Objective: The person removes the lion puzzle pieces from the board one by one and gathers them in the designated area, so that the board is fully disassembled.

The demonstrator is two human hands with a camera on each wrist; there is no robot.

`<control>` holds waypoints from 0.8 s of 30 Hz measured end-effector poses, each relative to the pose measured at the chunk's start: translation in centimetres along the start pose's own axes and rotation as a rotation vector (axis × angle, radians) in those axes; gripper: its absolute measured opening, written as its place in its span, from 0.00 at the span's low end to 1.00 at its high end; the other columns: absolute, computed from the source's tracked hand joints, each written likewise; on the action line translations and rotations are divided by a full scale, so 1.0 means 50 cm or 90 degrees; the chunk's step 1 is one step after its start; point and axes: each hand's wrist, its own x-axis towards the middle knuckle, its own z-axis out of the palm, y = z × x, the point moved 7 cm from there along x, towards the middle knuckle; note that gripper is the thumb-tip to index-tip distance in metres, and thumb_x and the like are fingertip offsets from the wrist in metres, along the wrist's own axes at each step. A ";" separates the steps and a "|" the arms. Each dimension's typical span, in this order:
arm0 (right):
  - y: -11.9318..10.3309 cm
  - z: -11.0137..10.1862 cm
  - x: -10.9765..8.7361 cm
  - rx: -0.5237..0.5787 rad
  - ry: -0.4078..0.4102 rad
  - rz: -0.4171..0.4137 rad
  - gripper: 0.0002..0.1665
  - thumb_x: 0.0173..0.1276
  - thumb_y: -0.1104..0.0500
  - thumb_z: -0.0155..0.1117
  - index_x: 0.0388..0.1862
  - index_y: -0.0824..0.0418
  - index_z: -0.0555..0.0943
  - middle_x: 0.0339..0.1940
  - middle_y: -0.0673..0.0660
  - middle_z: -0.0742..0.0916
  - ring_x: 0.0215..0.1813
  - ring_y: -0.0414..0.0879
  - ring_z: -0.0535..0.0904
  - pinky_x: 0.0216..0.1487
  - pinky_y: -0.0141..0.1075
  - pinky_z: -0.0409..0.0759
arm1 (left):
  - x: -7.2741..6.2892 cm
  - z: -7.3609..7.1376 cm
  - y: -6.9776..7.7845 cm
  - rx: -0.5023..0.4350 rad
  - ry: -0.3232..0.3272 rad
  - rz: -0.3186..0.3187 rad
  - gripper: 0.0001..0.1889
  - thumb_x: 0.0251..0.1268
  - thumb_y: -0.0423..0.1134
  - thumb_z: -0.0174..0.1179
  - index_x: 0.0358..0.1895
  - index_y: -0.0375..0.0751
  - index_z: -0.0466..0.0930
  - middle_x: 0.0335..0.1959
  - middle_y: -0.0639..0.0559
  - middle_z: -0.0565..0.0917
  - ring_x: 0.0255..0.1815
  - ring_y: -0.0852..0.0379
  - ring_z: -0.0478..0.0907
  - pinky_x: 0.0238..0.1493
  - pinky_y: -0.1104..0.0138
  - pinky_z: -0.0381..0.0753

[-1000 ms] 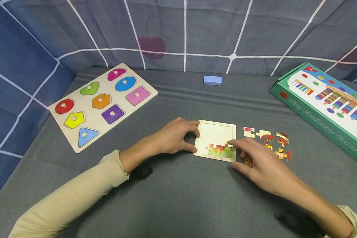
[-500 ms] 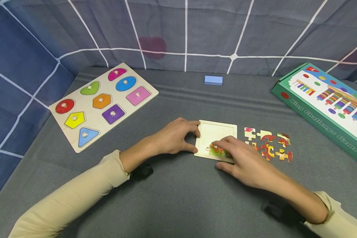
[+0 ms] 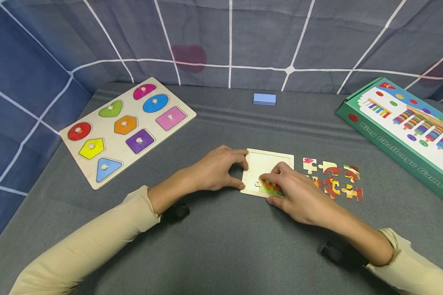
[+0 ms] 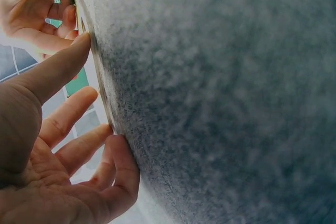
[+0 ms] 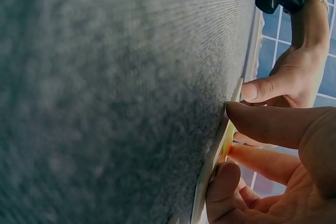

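Observation:
A small square wooden puzzle tray (image 3: 264, 162) lies flat on the grey cloth. Joined jigsaw pieces (image 3: 267, 189) in green and orange sit along its near side, partly hidden under my right hand. My left hand (image 3: 220, 169) holds the tray's left edge, thumb at the near corner and index finger at the far one. With the index finger, my right hand (image 3: 302, 196) presses on the pieces in the tray. Its thumb rests at the near edge, as the right wrist view also shows. Several loose jigsaw pieces (image 3: 332, 186) lie right of the tray.
At the left lies a wooden shape-peg board (image 3: 127, 131). A blue block (image 3: 264, 99) stands at the back, near the hanging gridded cloth (image 3: 258, 41). A green game box (image 3: 402, 131) occupies the right side.
My right hand has moved left from the tray's right edge onto its near-side pieces, uncovering more loose pieces. In the last half second it shifted only slightly. My left hand has stayed put.

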 end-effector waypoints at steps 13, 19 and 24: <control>-0.003 0.000 0.005 0.009 0.010 -0.023 0.23 0.57 0.64 0.76 0.53 0.59 0.82 0.42 0.50 0.76 0.39 0.44 0.71 0.35 0.38 0.70 | -0.001 0.000 0.000 0.000 0.004 0.007 0.20 0.54 0.46 0.75 0.47 0.44 0.83 0.70 0.45 0.71 0.67 0.45 0.69 0.67 0.56 0.64; -0.004 0.001 0.006 -0.004 0.012 -0.025 0.23 0.57 0.66 0.76 0.52 0.59 0.83 0.41 0.50 0.75 0.38 0.43 0.71 0.36 0.38 0.71 | -0.003 -0.002 0.001 0.002 0.006 0.010 0.20 0.54 0.46 0.75 0.47 0.44 0.83 0.69 0.45 0.72 0.67 0.45 0.69 0.67 0.56 0.64; -0.006 -0.002 0.004 -0.008 0.022 -0.031 0.23 0.55 0.66 0.77 0.51 0.60 0.83 0.39 0.50 0.75 0.36 0.42 0.70 0.35 0.38 0.69 | -0.002 -0.003 0.002 0.003 0.014 0.021 0.20 0.53 0.46 0.75 0.47 0.43 0.83 0.69 0.44 0.72 0.67 0.47 0.70 0.68 0.58 0.63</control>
